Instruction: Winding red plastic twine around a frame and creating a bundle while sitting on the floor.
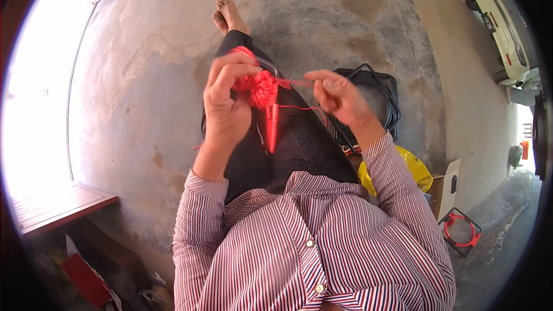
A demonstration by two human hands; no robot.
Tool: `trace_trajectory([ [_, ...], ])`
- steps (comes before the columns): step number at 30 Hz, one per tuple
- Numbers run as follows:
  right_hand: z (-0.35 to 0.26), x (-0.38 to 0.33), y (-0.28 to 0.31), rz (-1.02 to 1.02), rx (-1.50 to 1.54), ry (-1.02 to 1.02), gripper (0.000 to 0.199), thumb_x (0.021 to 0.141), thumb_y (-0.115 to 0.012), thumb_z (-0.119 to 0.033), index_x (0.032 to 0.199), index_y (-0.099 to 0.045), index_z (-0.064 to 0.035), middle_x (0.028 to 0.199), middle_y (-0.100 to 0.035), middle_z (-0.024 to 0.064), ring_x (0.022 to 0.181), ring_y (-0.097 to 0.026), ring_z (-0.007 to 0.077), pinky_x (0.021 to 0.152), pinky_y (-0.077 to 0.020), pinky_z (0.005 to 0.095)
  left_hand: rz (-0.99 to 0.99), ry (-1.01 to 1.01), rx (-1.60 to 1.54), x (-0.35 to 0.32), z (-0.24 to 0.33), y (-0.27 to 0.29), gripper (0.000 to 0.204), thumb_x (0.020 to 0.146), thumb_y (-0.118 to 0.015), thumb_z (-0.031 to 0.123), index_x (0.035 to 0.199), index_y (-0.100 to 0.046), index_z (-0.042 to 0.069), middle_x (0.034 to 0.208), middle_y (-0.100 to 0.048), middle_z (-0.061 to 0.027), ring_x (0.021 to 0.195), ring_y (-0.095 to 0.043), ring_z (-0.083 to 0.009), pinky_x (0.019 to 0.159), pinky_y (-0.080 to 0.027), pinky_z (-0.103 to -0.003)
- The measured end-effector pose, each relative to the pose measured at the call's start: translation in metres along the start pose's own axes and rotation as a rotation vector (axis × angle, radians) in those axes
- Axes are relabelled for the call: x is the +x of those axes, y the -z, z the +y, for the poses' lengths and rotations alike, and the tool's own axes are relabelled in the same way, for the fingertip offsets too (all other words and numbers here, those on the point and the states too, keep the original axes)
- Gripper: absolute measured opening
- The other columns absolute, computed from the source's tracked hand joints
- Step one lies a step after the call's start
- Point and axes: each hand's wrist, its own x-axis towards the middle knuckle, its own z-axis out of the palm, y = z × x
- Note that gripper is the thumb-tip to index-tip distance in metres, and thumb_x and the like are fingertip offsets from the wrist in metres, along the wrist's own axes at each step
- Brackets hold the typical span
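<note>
Closest in is a striped shirt [311,247] with red and white lines and small buttons. Both sleeves reach up from it. Dark trousers [299,150] cover the lap under the hands.

The left hand [226,101] is curled shut around a bunch of red string [260,87]. The fingers wrap over the top of the bunch, which sits above the lap, in the middle. A thin metal frame [272,121] wound with red string hangs down from the bunch over the trousers.

The right hand [337,97] is just to the side. Its finger and thumb pinch one thin strand that runs across to the bunch.

Behind the right hand lie black wire frames [380,89] on the grey floor [144,80]. A yellow bag [415,167] is beside the right sleeve. Farther off, bare feet [229,16] rest on the floor.
</note>
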Motion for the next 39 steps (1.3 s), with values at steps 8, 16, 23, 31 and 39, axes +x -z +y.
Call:
trace_trajectory([
  [8,0.033,0.054,-0.006,0.209,-1.354,0.447,0.049,0.071,-0.077,-0.023,0.114,-0.064,-0.0012,0.125,-0.056,0.0129,0.116,-0.052,0.0308,0.097,-0.0434,0.0363,-0.424,0.089,0.662,-0.016,-0.055,-0.029,0.033,0.071,-0.062,-0.002,0.104,-0.062,0.004,0.099,-0.059,-0.0117,0.098,-0.058,-0.0326,0.084,-0.047,-0.043],
  [16,0.017,0.0,0.005,0.313,-0.63,0.542,0.043,0.07,-0.074,-0.015,0.106,-0.054,-0.0026,0.122,-0.058,0.0151,0.111,-0.058,0.0273,0.096,-0.0451,0.0371,-0.02,0.449,0.148,-0.035,-0.052,-0.032,0.046,0.073,-0.062,-0.002,0.118,-0.055,0.003,0.115,-0.057,-0.0131,0.111,-0.055,-0.0276,0.095,-0.044,-0.04],
  [23,-0.045,-0.152,0.043,0.228,-0.002,0.542,0.042,0.083,-0.063,-0.025,0.118,-0.05,-0.0041,0.096,-0.064,0.0139,0.093,-0.063,0.0272,0.086,-0.0496,0.0409,0.097,1.186,-0.824,-0.053,-0.051,-0.055,0.077,0.075,-0.056,0.005,0.146,-0.026,0.003,0.114,-0.05,-0.0079,0.102,-0.049,-0.0182,0.091,-0.04,-0.03],
  [31,-0.015,-0.087,0.008,0.676,0.019,0.561,0.026,0.094,-0.055,-0.014,0.118,-0.058,-0.0031,0.097,-0.062,0.0093,0.08,-0.059,0.0184,0.075,-0.05,0.0304,0.095,1.205,-0.812,-0.054,-0.048,-0.06,0.08,0.077,-0.055,-0.002,0.148,-0.02,0.002,0.11,-0.049,-0.0094,0.096,-0.051,-0.0183,0.088,-0.043,-0.029],
  [39,0.019,-0.012,-0.036,0.191,-0.923,0.044,0.035,0.085,-0.069,-0.02,0.111,-0.058,-0.0005,0.088,-0.06,-0.0005,0.077,-0.055,0.0095,0.076,-0.0461,0.0272,0.132,1.2,-0.896,-0.05,-0.051,-0.064,0.075,0.077,-0.054,-0.004,0.146,-0.026,0.004,0.108,-0.048,-0.0089,0.1,-0.052,-0.021,0.093,-0.044,-0.033],
])
